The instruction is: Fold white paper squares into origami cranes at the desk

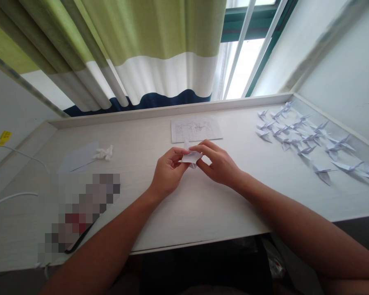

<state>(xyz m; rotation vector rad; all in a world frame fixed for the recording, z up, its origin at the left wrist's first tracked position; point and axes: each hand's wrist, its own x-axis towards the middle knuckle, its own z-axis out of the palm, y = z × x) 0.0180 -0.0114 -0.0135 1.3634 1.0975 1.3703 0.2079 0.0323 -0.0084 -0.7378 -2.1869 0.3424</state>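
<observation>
Over the middle of the white desk (184, 209), both my hands hold a folded white paper crane (191, 157). My left hand (169, 170) pinches its left side between thumb and fingers. At its right side, my right hand (217, 163) grips the paper with thumb and fingertips. A point of paper sticks up beyond the fingers, and another shows below. Parts of the folds are covered by my fingers. Just behind the hands lies a sheet with a printed table (197, 129). Several finished white paper cranes (310, 137) stand in loose rows on the right.
Flat white paper sheets (80, 157) and a crumpled tissue (104, 153) lie at the left. Nearer is a blurred-out dark-edged object (83, 213). White cables (18, 148) cross the left edge. A raised rim (172, 110) borders the back, below a green and white curtain (160, 37).
</observation>
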